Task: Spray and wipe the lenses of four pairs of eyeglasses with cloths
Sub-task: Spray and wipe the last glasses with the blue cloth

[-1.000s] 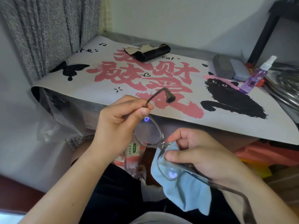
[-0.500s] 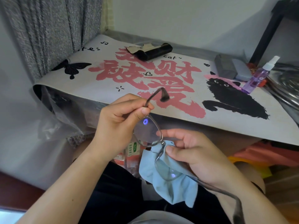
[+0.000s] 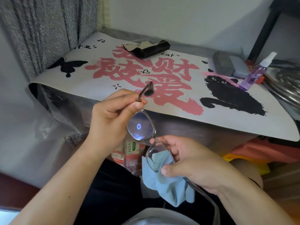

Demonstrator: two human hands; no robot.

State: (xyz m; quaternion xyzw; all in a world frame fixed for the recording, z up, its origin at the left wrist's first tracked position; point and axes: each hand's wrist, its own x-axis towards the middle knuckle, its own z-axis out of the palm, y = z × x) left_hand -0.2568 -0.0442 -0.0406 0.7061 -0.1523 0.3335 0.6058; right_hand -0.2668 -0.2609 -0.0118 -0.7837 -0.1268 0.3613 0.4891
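A pair of clear-framed eyeglasses with dark temple tips [image 3: 141, 127] is held in the air in front of the worktop [image 3: 243, 125], below its near edge. The left hand [image 3: 112, 117] is closed in a pinching grip on the upper temple arm, close to the hinge, thumb pressed against forefinger. The right hand [image 3: 194, 163] is curled around a light blue cleaning cloth [image 3: 168, 184], which is pressed against the lower lens from behind; the thumb is laid on the cloth just beside the lens rim. The upper lens is left uncovered, and a bright reflection is seen in it. On the printed mat with pink characters and a black cat [image 3: 146, 75], a purple spray bottle with a white nozzle [image 3: 254, 73] is seen at the right, a grey glasses case [image 3: 227, 64] just beside it, and a black glasses case [image 3: 152, 48] at the far edge.
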